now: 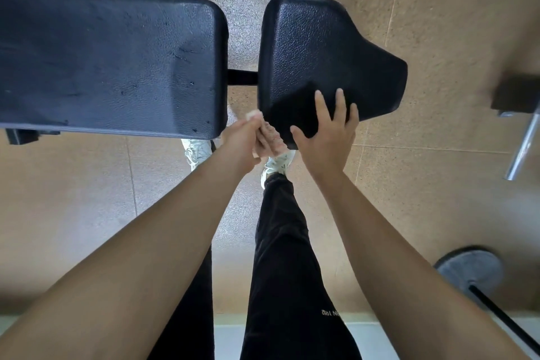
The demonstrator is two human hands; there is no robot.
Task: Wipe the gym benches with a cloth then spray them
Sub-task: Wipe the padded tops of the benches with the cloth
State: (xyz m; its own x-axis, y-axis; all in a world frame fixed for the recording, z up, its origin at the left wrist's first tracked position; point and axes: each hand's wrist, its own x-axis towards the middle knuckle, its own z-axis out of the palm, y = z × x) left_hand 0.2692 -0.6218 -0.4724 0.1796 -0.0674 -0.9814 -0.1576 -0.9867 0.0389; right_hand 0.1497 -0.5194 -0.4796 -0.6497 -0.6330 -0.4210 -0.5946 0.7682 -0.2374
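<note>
Left hand (239,142) pinching a pale cloth (267,137), mostly hidden, at the seat pad's (321,55) near left corner. Right hand (328,131) spread flat on its near edge. Long pad (111,61) cut off at left.

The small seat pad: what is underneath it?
Below the seat pad you see speckled tan floor and a black frame bar joining it to the long pad. Its supports are hidden by the pad itself.
</note>
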